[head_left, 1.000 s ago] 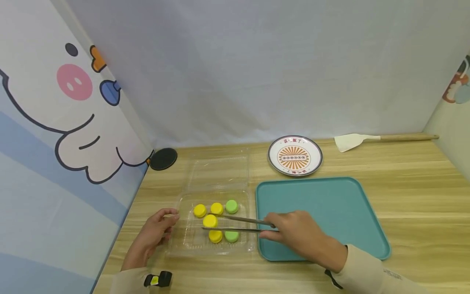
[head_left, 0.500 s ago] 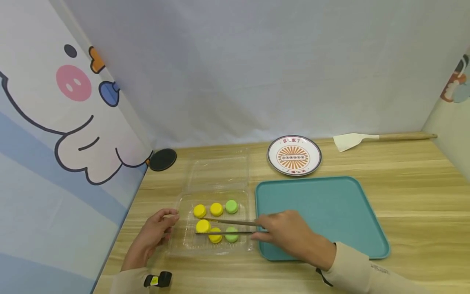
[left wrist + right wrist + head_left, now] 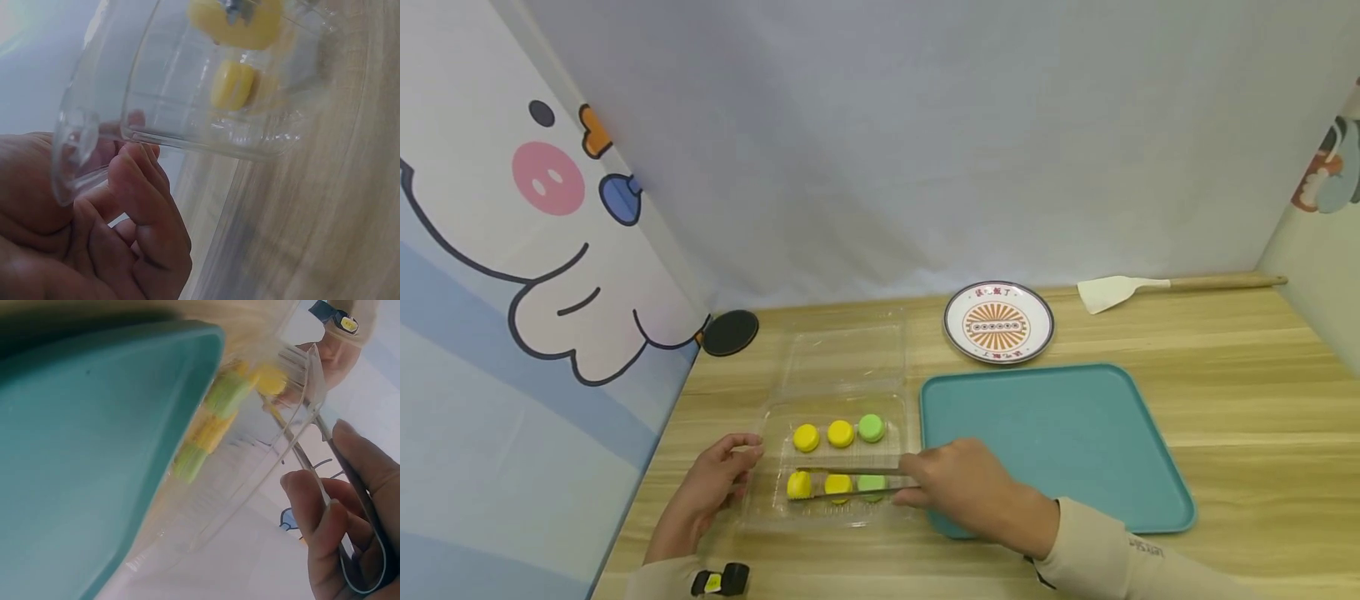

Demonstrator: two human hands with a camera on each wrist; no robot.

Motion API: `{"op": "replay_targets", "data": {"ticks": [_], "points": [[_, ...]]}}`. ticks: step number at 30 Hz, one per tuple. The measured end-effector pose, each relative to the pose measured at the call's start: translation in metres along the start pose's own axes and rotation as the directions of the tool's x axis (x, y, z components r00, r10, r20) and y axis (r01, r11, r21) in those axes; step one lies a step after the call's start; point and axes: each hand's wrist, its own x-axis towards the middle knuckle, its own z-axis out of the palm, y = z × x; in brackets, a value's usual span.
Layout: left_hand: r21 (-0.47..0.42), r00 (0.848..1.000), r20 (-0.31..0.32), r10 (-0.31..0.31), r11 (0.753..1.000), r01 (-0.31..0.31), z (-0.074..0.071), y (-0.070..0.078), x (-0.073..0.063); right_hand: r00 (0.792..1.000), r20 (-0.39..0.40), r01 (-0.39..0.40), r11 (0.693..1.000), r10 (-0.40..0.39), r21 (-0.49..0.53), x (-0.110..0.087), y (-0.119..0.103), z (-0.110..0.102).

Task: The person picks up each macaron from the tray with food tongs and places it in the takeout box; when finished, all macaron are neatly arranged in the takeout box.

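Note:
My left hand [image 3: 718,471] pinches the left rim of a clear plastic box [image 3: 895,414], thumb and fingers on either side of it in the left wrist view. My right hand [image 3: 966,490] grips metal tongs [image 3: 857,472]. Between the tong tips is a yellow macaron [image 3: 799,485], low over the box's front left corner. Beside it in the front row, partly behind the tongs, are a yellow macaron [image 3: 838,483] and a green macaron [image 3: 872,482]. The back row has two yellow macarons [image 3: 840,433] and a green macaron [image 3: 871,428].
The box's clear lid [image 3: 850,354] lies folded back behind it. A teal tray [image 3: 1060,417] stands just right of the box, partly under my right forearm. Farther back are a patterned plate [image 3: 998,323], a spatula [image 3: 1108,293] and a black disc [image 3: 730,332]. A wall panel borders the left.
My right hand has moved left and toward me. The yellow macaron in the tongs has gone from the box's middle to its front left corner. The left hand stays at the rim.

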Motion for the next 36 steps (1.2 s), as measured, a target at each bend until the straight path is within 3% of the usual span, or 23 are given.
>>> {"op": "replay_targets", "data": {"ticks": [6, 15, 25, 36], "points": [[-0.006, 1.000, 0.008, 0.005, 1.000, -0.005, 0.000, 0.001, 0.000, 1.000, 0.032, 0.000, 1.000, 0.001, -0.020, 0.003, -0.002, 0.001], [-0.006, 1.000, 0.006, 0.003, 1.000, -0.003, 0.000, 0.000, 0.003, 1.000, -0.005, 0.014, 1.000, -0.014, -0.013, 0.005, -0.003, 0.002], [0.003, 1.000, 0.010, 0.011, 1.000, -0.011, 0.000, 0.001, 0.004, 1.000, 0.005, -0.002, 1.000, 0.002, 0.017, 0.006, -0.002, 0.002], [0.014, 1.000, -0.002, -0.014, 1.000, 0.014, 0.001, 0.000, 0.000, 0.999, -0.031, -0.038, 0.997, 0.040, 0.070, -0.011, 0.005, -0.001]]}}
